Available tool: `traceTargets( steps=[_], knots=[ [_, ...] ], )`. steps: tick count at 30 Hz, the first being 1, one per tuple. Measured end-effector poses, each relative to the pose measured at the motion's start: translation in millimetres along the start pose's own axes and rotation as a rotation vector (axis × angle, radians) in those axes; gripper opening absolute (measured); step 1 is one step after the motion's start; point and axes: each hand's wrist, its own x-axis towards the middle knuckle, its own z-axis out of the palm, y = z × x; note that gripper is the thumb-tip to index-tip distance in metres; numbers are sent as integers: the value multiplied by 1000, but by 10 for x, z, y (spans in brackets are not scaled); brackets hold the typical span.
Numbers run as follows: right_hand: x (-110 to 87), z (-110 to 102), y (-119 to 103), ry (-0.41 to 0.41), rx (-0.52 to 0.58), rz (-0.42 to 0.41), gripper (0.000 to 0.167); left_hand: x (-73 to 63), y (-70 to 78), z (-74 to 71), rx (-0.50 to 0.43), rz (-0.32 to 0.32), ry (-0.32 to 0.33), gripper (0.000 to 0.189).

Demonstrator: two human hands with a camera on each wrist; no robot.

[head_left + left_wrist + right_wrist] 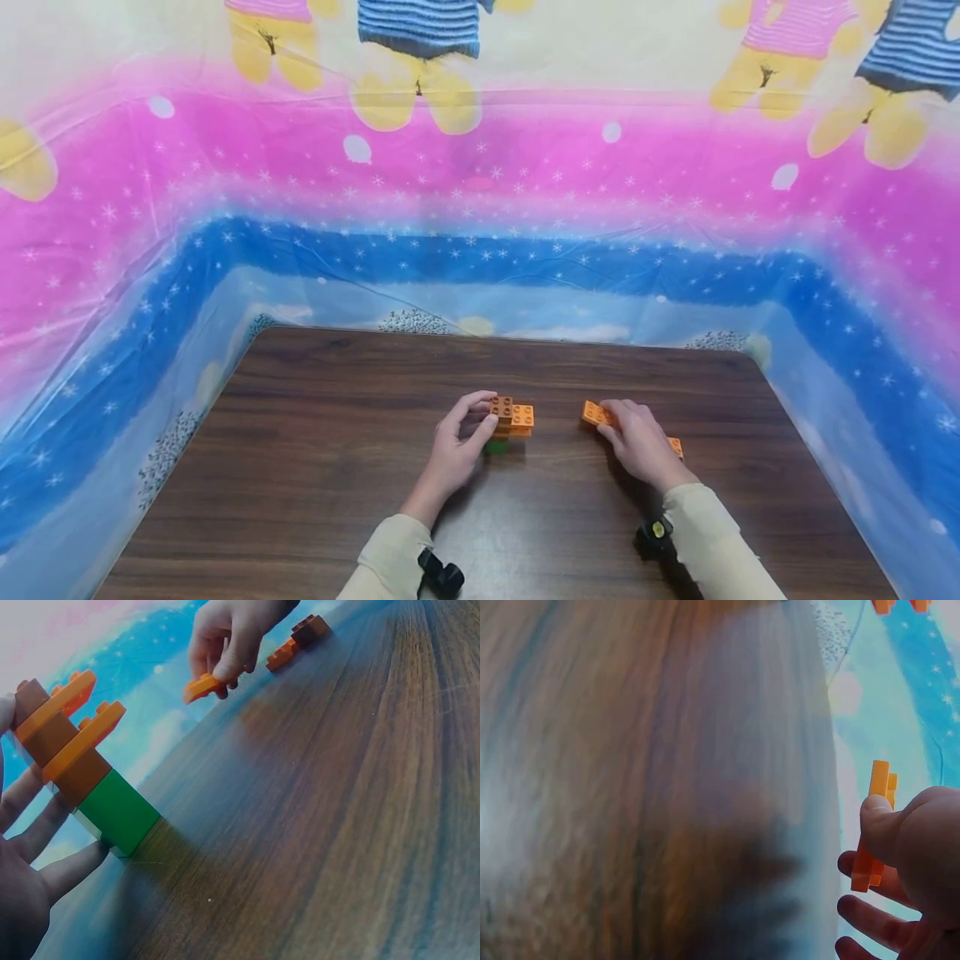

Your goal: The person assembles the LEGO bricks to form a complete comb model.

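Observation:
A small tower of toy building bricks (82, 771) stands on the table, green brick (120, 811) at the bottom, with brown bricks and thin orange plates stacked above. My left hand (453, 437) holds the tower from its left side, thumb and fingers about the upper brown brick (501, 407). In the left wrist view the other fingers spread along its side. Off to the right, my right hand (637, 437) pinches a flat orange brick (870, 840) between thumb and fingers, raised above the table. The brick's studs face up in the head view.
Beyond my right hand lie an orange brick (282, 655) and a brown brick (310, 630), touching or nearly so. The dark wood-grain table (337, 400) ends at a patterned cloth (480, 258) hanging around its back and sides.

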Motion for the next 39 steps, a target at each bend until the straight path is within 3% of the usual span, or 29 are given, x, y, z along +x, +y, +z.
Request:
traceTargets(
  steps=[22,30,39],
  knots=[
    [11,-122,-390,79,66,-136,42,5,-18,0,-10,16,-8,34],
    [24,-196,-513,64,80,-161,46,50,-297,13,30,7,-3,35],
    [68,-248,-706,86,91,-223,46,52,-331,-18,47,28,-30,35]
  ],
)
